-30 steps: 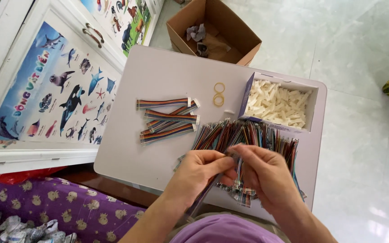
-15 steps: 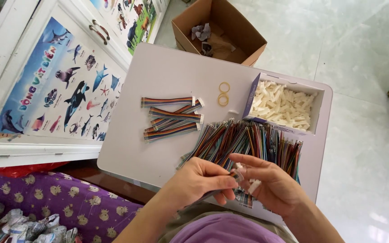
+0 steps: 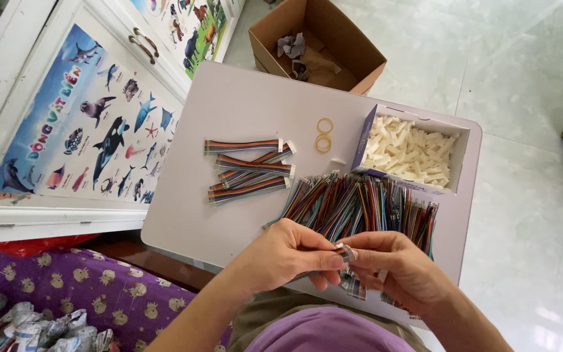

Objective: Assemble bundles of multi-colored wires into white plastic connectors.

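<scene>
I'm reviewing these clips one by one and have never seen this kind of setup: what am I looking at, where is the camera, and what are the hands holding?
There is no machine here. A camera worn on the person's head looks down at their two bare hands. The left hand and right hand meet, pinching a small connector piece between the fingertips. They work over a white board that carries a spread of loose coloured wires, four finished ribbon cables, two rubber bands and a box of white plastic connectors. A cardboard box stands on the floor beyond.
</scene>
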